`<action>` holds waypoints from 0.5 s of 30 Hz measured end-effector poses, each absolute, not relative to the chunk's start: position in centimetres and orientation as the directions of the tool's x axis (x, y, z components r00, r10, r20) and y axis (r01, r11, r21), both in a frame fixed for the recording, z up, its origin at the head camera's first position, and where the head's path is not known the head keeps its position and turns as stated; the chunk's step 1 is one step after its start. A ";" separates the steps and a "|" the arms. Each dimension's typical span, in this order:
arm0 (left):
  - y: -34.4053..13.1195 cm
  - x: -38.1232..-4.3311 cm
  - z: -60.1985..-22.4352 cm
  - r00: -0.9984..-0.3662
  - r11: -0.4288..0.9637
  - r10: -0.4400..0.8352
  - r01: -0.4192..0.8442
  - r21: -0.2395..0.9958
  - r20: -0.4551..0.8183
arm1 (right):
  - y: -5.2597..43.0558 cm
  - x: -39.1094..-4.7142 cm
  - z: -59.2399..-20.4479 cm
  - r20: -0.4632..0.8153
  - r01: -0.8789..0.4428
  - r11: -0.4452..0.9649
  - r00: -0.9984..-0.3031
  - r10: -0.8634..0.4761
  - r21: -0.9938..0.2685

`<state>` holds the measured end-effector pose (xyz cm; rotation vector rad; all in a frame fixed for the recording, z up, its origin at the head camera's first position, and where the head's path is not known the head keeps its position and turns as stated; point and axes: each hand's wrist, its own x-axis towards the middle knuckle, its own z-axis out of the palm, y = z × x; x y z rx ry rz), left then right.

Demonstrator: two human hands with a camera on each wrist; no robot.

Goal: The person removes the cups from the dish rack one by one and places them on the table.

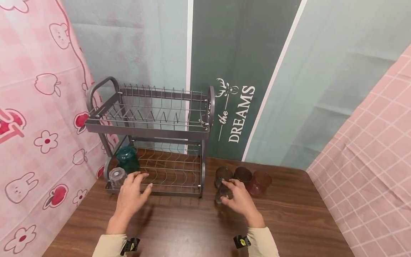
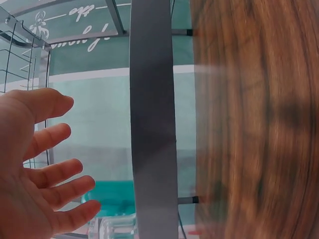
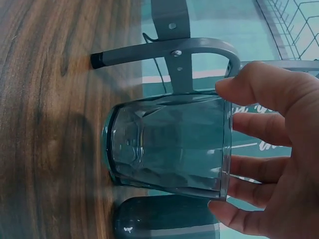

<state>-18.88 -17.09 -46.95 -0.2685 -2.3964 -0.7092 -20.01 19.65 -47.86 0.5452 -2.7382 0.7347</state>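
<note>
My right hand [image 1: 239, 198] grips a clear drinking glass [image 3: 169, 144] by its rim, with the thumb on one side and fingers round the other. Whether the glass's base touches the table cannot be told. Just behind it are a smoky glass [image 1: 223, 174], a dark glass [image 1: 243, 174] and a reddish glass [image 1: 260, 182]. My left hand [image 1: 131, 192] is held in front of the rack's lower shelf, fingers spread and holding nothing. Nearest to it, a small clear glass [image 1: 117, 177] and a teal glass [image 1: 127, 159] stand at the shelf's left end.
A grey two-tier dish rack [image 1: 147, 132] with wire shelves stands on the left of the wooden table [image 1: 289, 221]. Only the two glasses sit on its lower tier. Behind hangs a green and grey backdrop [image 1: 240, 53]; pink cloths [image 1: 379, 142] hang on both sides.
</note>
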 end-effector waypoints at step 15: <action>-19.2 -19.1 -46.0 -0.752 0.874 -0.002 0.319 0.367 0.659 | 19.2 -20.9 -49.0 0.324 -0.352 0.878 -0.913 -0.246 -0.324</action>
